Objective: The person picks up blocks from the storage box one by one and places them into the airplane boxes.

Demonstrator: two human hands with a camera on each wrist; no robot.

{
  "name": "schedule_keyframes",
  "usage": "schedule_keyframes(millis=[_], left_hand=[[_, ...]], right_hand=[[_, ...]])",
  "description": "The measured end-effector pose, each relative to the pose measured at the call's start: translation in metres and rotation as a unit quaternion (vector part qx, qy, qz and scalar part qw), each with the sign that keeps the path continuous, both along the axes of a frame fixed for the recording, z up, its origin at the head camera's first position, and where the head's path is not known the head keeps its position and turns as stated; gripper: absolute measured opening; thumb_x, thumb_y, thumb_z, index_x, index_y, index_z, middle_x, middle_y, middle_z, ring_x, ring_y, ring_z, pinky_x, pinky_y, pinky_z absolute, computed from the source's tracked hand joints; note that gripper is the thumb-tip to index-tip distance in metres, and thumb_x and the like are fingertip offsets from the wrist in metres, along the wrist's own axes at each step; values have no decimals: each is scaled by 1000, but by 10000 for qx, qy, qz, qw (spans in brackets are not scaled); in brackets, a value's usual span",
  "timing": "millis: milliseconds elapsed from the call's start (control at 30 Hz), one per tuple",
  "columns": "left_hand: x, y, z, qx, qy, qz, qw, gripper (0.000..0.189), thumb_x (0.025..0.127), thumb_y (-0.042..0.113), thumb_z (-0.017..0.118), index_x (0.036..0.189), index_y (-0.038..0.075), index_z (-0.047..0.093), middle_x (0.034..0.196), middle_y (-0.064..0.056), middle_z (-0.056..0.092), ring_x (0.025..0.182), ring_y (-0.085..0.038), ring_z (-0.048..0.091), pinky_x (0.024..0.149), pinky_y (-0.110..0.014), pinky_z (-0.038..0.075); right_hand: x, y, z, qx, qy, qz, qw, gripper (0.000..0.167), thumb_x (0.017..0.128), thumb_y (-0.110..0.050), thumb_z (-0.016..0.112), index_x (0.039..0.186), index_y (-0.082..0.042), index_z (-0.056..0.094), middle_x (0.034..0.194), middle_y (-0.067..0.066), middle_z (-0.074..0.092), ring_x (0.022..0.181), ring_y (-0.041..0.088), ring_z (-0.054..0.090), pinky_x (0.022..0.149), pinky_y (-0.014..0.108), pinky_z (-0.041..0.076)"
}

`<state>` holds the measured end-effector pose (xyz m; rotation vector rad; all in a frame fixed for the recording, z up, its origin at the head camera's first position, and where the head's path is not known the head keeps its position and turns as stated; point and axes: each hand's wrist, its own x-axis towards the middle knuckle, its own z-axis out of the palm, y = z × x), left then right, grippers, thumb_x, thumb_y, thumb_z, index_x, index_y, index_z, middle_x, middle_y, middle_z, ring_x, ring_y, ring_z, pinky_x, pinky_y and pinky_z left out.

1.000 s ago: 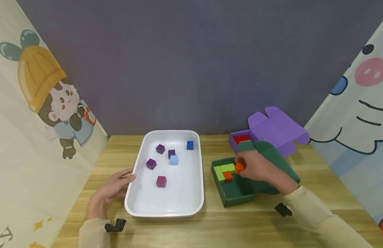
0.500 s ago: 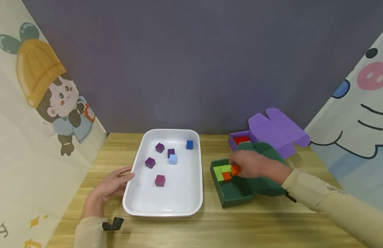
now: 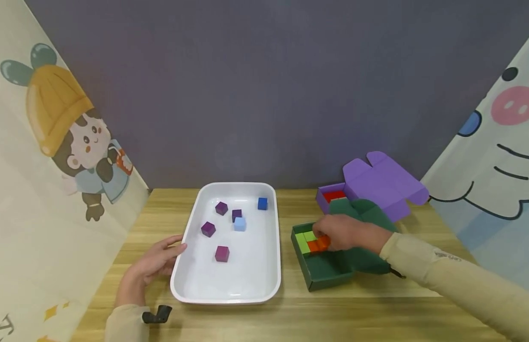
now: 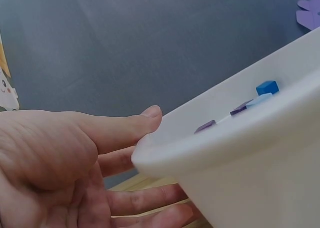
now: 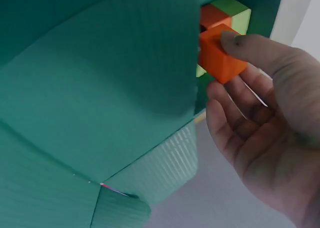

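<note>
My right hand [image 3: 341,232] pinches an orange cube [image 5: 222,55] between thumb and fingers, low over the open green box [image 3: 332,281]. Right beside that cube, another orange cube [image 3: 313,246] sits in the box, with several lime green cubes [image 3: 302,242] packed along its left and back sides. At the left, my left hand [image 3: 155,259] holds the rim of a white tray [image 3: 247,280]; its thumb lies on the rim and the fingers reach underneath, as the left wrist view shows. Inside the tray lie a magenta cube [image 3: 222,253], dark purple cubes [image 3: 208,229], a light blue cube [image 3: 240,224] and a blue cube [image 3: 262,203].
Behind the green box stands an open purple box [image 3: 322,202] with red blocks [image 3: 334,195] in it, its lid [image 3: 379,183] folded out to the right. The green lid [image 5: 100,62] lies open under my right forearm. A dark grey wall [image 3: 247,95] closes off the back.
My right hand has moved left and down with the orange cube, bringing it against the other orange cube in the green box. The left hand stays at the tray rim.
</note>
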<state>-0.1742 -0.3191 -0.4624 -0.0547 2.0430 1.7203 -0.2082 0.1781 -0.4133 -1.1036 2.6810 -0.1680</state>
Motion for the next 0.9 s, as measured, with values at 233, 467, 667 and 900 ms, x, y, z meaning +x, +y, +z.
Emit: schedule_keyframes(millis=[233, 467, 667, 900], left_hand=[[-2, -3, 3, 62, 49, -67, 9999, 71, 100, 31, 57, 151, -3, 21, 121, -26, 60, 101, -35, 65, 78, -50, 55], [-1, -3, 4, 5, 18, 18, 10000, 70, 99, 30, 57, 151, -2, 23, 123, -26, 59, 102, -35, 64, 79, -50, 55], [-1, -1, 1, 33, -1, 25, 10000, 71, 99, 30, 59, 150, -3, 23, 123, -27, 59, 102, -36, 64, 79, -50, 55], [-1, 0, 1, -16, 16, 82, 10000, 70, 99, 31, 59, 150, -2, 23, 124, -27, 58, 104, -36, 64, 79, -49, 55]], right_hand=[[-9, -2, -3, 336, -82, 44, 9994, 29, 70, -4, 84, 83, -14, 60, 79, -4, 55, 67, 13, 46, 58, 27, 45], [-19, -2, -3, 490, -12, 324, 9983, 31, 69, -10, 87, 83, -16, 60, 77, -7, 53, 66, 12, 47, 58, 27, 45], [-23, 2, -7, 568, 260, 614, 9962, 30, 69, -14, 87, 87, -19, 64, 81, -10, 54, 68, 10, 49, 61, 28, 48], [-28, 5, -12, 485, 178, 566, 9971, 28, 69, -16, 86, 87, -21, 64, 81, -12, 54, 69, 9, 49, 62, 27, 49]])
